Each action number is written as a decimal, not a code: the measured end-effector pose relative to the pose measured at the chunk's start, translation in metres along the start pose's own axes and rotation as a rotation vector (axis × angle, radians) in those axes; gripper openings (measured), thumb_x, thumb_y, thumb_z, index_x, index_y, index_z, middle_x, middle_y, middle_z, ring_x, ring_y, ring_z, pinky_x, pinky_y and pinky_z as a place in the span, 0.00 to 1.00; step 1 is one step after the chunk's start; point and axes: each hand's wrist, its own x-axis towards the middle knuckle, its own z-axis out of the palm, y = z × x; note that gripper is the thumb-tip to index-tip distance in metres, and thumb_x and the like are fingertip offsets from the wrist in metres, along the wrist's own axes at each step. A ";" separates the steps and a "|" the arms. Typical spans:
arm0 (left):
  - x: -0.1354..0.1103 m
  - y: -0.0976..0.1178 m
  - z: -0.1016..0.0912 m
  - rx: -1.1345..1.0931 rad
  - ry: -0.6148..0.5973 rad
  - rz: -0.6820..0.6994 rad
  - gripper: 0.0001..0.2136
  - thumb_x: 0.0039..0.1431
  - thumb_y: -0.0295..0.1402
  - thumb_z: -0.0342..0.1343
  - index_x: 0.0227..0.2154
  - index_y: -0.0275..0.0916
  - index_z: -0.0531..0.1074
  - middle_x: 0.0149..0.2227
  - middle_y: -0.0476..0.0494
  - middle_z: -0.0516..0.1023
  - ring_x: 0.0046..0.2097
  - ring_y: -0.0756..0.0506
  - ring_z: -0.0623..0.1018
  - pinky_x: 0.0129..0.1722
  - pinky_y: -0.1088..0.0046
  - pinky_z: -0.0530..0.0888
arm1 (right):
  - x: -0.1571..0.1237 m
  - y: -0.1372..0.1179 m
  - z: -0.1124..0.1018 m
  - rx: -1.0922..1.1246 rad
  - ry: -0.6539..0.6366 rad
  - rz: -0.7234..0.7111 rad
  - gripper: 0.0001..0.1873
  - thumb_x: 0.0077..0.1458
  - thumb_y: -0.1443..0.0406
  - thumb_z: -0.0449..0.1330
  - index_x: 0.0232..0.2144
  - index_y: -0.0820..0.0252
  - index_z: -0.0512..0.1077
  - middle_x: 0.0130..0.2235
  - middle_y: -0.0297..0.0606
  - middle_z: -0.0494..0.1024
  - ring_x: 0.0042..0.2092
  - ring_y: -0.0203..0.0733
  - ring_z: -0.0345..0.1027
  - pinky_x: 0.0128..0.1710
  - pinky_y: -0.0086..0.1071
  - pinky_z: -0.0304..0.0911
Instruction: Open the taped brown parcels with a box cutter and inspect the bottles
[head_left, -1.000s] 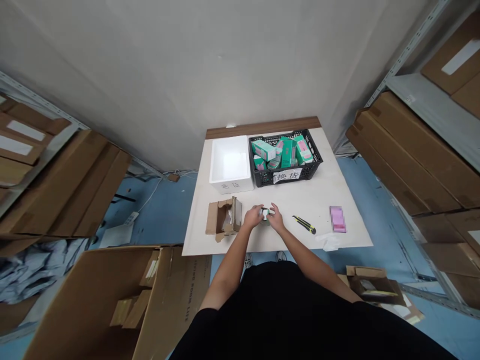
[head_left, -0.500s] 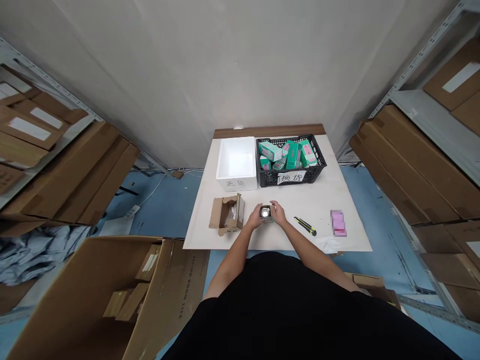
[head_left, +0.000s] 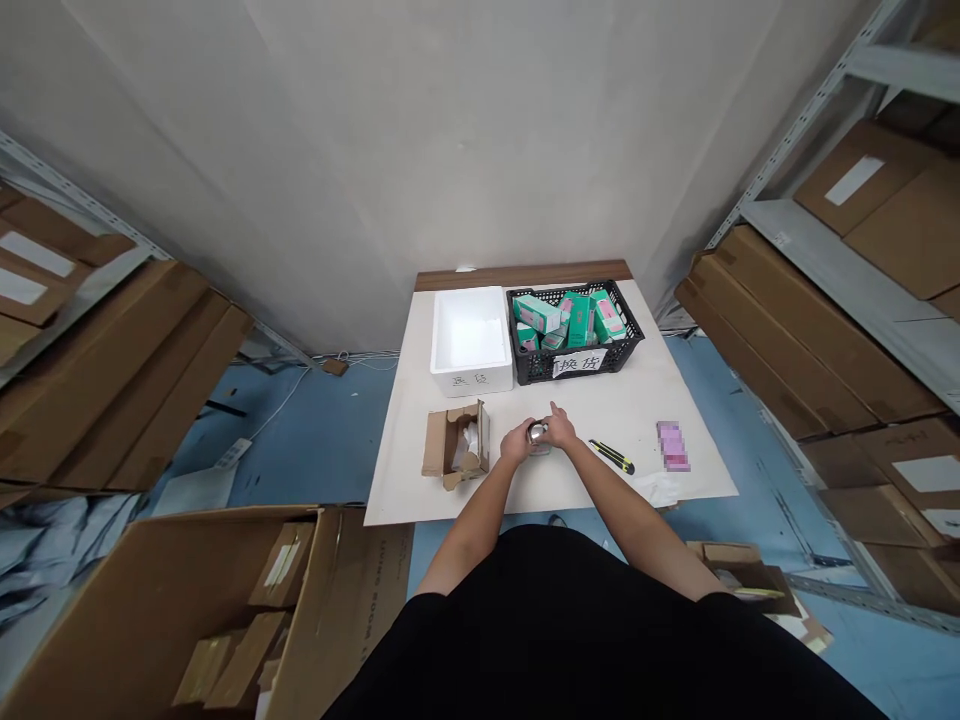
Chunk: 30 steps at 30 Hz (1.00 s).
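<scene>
Close to the table's front edge, my left hand [head_left: 516, 441] and my right hand [head_left: 557, 430] meet around a small round object with a shiny, silvery top [head_left: 537, 432]. Both hands are closed on it, the right index finger pointing away from me. Just below it shows part of a small box [head_left: 541, 450] with pale green and pink sides; the fingers hide the rest. Left of my hands stands an opened brown carton [head_left: 482, 436] with whitish wrapping inside. A black and yellow box cutter [head_left: 612, 457] lies to the right.
Behind are a white foam bin [head_left: 472, 381] and a black crate [head_left: 576, 366] of green boxes. A blurred pink item [head_left: 673, 446] and white crumpled plastic [head_left: 658, 488] lie at the right of the table [head_left: 405, 480]. A big carton [head_left: 360, 600] stands left; shelves flank both sides.
The round object, which sat in the small box's open top, now shows higher between my fingers. My right hand has turned with its index finger stretched out. The camera view has shifted slightly.
</scene>
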 end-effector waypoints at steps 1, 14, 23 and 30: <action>0.000 0.000 -0.001 0.021 -0.002 -0.005 0.38 0.40 0.37 0.79 0.58 0.50 0.76 0.44 0.46 0.86 0.50 0.35 0.84 0.55 0.61 0.76 | -0.002 -0.001 -0.001 -0.005 0.015 -0.034 0.15 0.38 0.67 0.78 0.32 0.58 0.81 0.77 0.48 0.56 0.74 0.70 0.52 0.65 0.53 0.63; -0.008 0.009 -0.009 0.058 -0.067 0.032 0.41 0.43 0.44 0.79 0.62 0.47 0.71 0.58 0.34 0.80 0.63 0.29 0.77 0.61 0.55 0.72 | -0.047 -0.060 -0.133 0.397 0.453 -0.120 0.23 0.45 0.50 0.68 0.40 0.53 0.71 0.29 0.29 0.76 0.31 0.44 0.69 0.32 0.34 0.64; -0.030 0.063 -0.114 -0.296 0.079 0.440 0.37 0.58 0.43 0.70 0.69 0.47 0.67 0.67 0.35 0.73 0.60 0.35 0.78 0.59 0.56 0.75 | -0.066 -0.102 -0.160 0.425 0.601 -0.145 0.26 0.47 0.43 0.69 0.37 0.53 0.72 0.28 0.30 0.75 0.31 0.44 0.69 0.33 0.34 0.64; -0.027 0.151 -0.140 -0.434 0.265 0.485 0.46 0.47 0.39 0.78 0.70 0.46 0.66 0.60 0.37 0.79 0.59 0.34 0.79 0.61 0.55 0.76 | -0.061 -0.102 -0.156 0.763 0.390 -0.351 0.38 0.53 0.46 0.70 0.61 0.54 0.71 0.44 0.40 0.83 0.45 0.50 0.78 0.46 0.42 0.74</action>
